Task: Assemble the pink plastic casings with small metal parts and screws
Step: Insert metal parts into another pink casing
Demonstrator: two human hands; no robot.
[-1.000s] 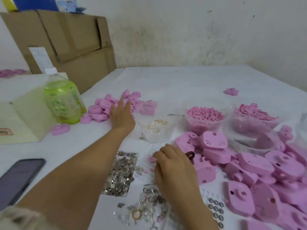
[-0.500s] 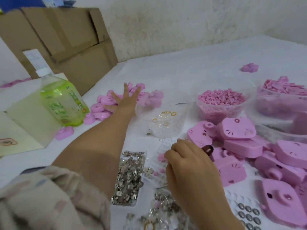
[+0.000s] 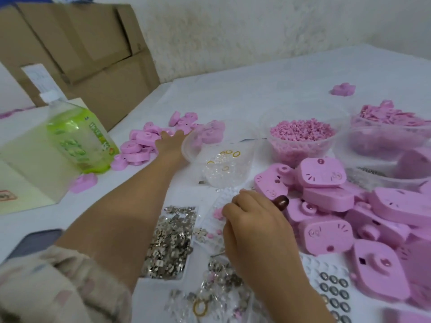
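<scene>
My left hand reaches far across the white table and touches a heap of small pink casings with its fingers stretched forward. My right hand stays close to me and grips a dark brown tool handle that sticks out past the knuckles; the tool's tip is hidden. A pile of larger pink casings lies just right of that hand. Small silver metal parts fill a shallow clear tray between my forearms. More loose metal bits lie below my right hand.
A clear bowl with tiny rings stands beside my left wrist. Tubs of pink pellets and pink pieces stand at the right. A green bottle, cardboard boxes, a phone and a sheet of dark washers are around.
My left hand has stretched further onto the heap of small pink casings and its spread fingers have come together. My right hand has kept its hold on the tool handle.
</scene>
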